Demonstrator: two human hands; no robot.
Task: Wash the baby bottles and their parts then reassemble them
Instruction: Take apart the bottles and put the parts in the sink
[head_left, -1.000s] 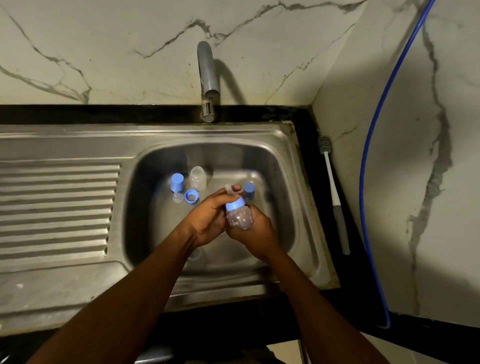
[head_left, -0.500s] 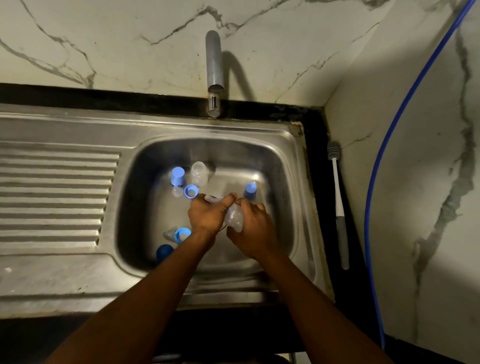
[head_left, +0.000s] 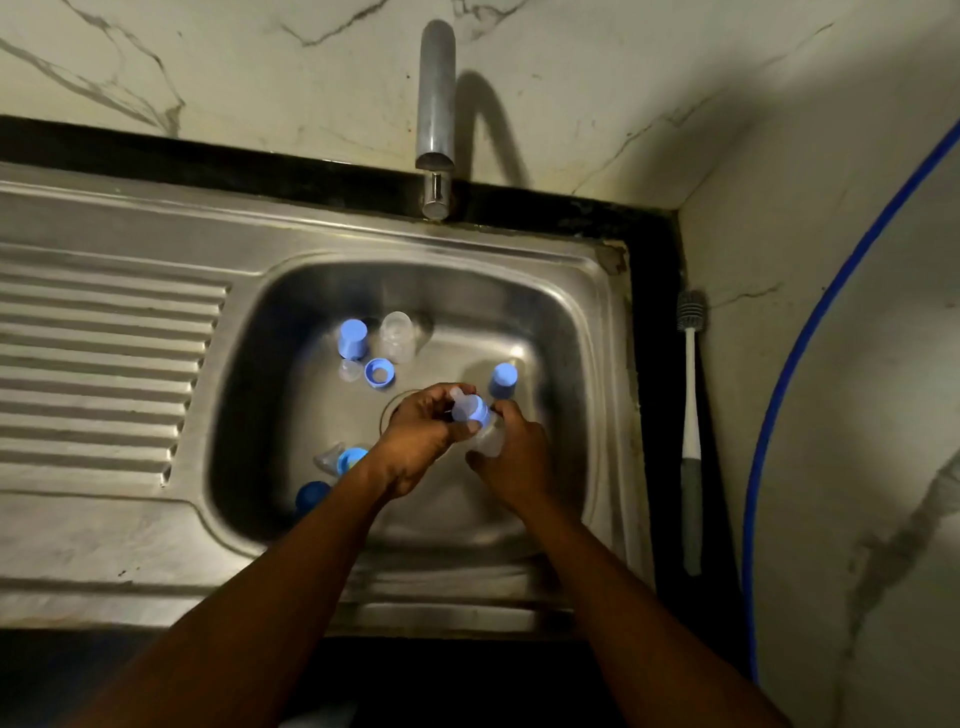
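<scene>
Over the sink basin (head_left: 566, 322) both hands hold one small clear baby bottle (head_left: 488, 434) with a blue collar and clear teat (head_left: 470, 408). My left hand (head_left: 415, 441) grips the teat and collar end. My right hand (head_left: 514, 457) grips the bottle body from the right. In the basin lie loose parts: a blue cap (head_left: 352, 339), a clear bottle (head_left: 397, 336), a blue ring (head_left: 379, 373), a clear teat (head_left: 349, 370), another blue cap (head_left: 503, 380), a teat with blue ring (head_left: 340, 460) and a dark blue lid (head_left: 311, 496).
A steel tap (head_left: 436, 109) stands behind the basin, with no water running. The ribbed draining board (head_left: 98, 374) lies to the left. A bottle brush (head_left: 690, 415) rests on the black counter at the right, beside a blue hose (head_left: 795, 358) on the marble wall.
The hands and bottle have dropped lower into the basin. The view shifted, bringing the teat with ring and dark blue lid at the front left into sight. The blue collar shows again between my fingers.
</scene>
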